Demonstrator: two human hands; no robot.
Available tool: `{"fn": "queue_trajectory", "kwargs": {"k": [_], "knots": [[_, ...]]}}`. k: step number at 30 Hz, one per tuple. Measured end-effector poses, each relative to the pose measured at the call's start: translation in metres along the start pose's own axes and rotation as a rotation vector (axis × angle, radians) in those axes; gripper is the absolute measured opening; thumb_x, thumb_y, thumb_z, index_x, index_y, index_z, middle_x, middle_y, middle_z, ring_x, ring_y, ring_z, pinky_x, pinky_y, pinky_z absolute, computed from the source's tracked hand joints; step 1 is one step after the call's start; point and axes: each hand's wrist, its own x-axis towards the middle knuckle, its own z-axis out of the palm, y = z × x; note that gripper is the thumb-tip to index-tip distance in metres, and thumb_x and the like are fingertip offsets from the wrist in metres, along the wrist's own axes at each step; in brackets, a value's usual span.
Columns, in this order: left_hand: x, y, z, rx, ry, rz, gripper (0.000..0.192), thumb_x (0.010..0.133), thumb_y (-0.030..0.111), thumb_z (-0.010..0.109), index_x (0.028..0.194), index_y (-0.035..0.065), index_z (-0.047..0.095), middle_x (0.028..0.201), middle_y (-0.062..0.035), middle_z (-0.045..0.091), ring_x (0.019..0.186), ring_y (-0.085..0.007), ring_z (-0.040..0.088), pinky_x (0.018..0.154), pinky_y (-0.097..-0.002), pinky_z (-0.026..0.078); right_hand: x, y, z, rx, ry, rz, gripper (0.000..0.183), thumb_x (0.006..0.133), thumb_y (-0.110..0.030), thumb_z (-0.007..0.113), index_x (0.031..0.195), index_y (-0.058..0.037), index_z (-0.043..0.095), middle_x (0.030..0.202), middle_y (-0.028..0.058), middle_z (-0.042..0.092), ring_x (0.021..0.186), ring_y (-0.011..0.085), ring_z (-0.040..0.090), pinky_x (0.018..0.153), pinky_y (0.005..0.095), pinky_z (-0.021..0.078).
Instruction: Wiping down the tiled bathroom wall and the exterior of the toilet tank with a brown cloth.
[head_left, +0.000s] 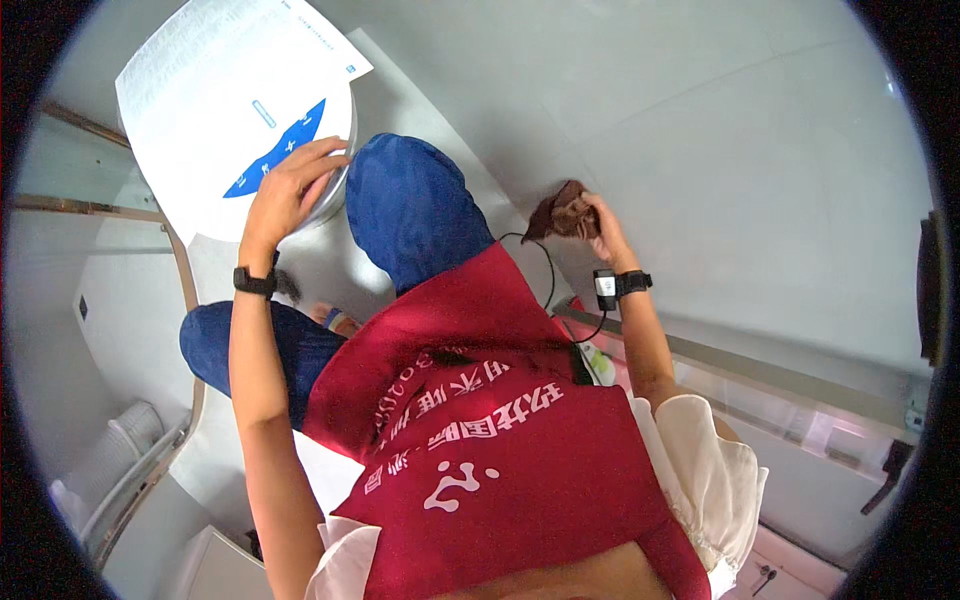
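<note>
A crumpled brown cloth (564, 212) is bunched in my right hand (609, 232), close to a smooth pale grey surface (720, 180). My left hand (289, 193) lies over the near edge of a large white printed sheet (195, 127) with a blue panel. Its fingers are extended, with the thumb apart from them. Beneath the sheet, the curved rim of a round object (330, 201) shows beside my left hand; the sheet hides most of it. Both wrists wear black straps.
My bent knees in blue trousers (412, 195) and a red apron (480, 420) with writing fill the middle. A black cable (551, 270) loops near my right forearm. A brownish metal-edged glass panel (176, 262) is at left; a long ledge (780, 375) runs at right.
</note>
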Motion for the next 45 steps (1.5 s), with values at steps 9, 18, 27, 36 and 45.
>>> {"fn": "queue_trajectory", "kwargs": {"k": [9, 18, 27, 36, 45], "knots": [[-0.003, -0.009, 0.007, 0.001, 0.030, 0.038, 0.024, 0.097, 0.013, 0.059, 0.117, 0.0118, 0.072, 0.134, -0.0056, 0.066, 0.121, -0.0295, 0.063, 0.100, -0.0395, 0.053, -0.107, -0.153, 0.081, -0.587, 0.573, -1.343, 0.037, 0.091, -0.017, 0.076, 0.122, -0.0025, 0.063, 0.109, 0.0095, 0.068, 0.098, 0.0242, 0.065, 0.092, 0.0364, 0.0501], [0.008, -0.004, 0.014, -0.046, -0.003, 0.008, 0.025, 0.097, 0.010, 0.058, 0.118, 0.0097, 0.072, 0.136, -0.0068, 0.065, 0.122, -0.0295, 0.063, 0.101, -0.0403, 0.052, -0.074, -0.219, 0.077, -1.743, 1.314, -1.850, 0.042, 0.094, -0.010, 0.056, 0.134, -0.0166, 0.064, 0.144, 0.0028, 0.056, 0.141, 0.0297, 0.044, 0.119, 0.0527, 0.0312], [-0.007, -0.006, -0.001, -0.028, -0.012, -0.086, 0.027, 0.095, 0.005, 0.059, 0.119, 0.0087, 0.072, 0.137, -0.0067, 0.064, 0.124, -0.0301, 0.063, 0.103, -0.0410, 0.052, 0.120, 0.024, 0.077, -2.378, 0.271, -1.199, 0.064, 0.102, -0.026, 0.050, 0.157, 0.0015, 0.032, 0.165, 0.0101, 0.032, 0.151, 0.0241, 0.031, 0.125, 0.0380, 0.0219], [-0.001, -0.017, 0.011, -0.041, -0.039, -0.028, 0.030, 0.091, 0.002, 0.059, 0.116, 0.0098, 0.074, 0.137, -0.0065, 0.065, 0.123, -0.0288, 0.063, 0.101, -0.0425, 0.054, 0.184, 0.113, 0.014, -2.744, -0.307, -1.033, 0.060, 0.094, -0.015, 0.054, 0.152, -0.0028, 0.043, 0.157, 0.0078, 0.045, 0.144, 0.0259, 0.040, 0.120, 0.0379, 0.0343], [-0.002, -0.015, 0.010, -0.016, -0.001, -0.006, 0.029, 0.092, 0.004, 0.059, 0.118, 0.0099, 0.073, 0.138, -0.0070, 0.064, 0.125, -0.0293, 0.062, 0.103, -0.0424, 0.052, 0.114, -0.124, 0.194, -2.293, 0.606, -1.641, 0.051, 0.094, -0.011, 0.053, 0.144, -0.0052, 0.054, 0.157, 0.0047, 0.045, 0.149, 0.0245, 0.035, 0.123, 0.0428, 0.0261]]}}
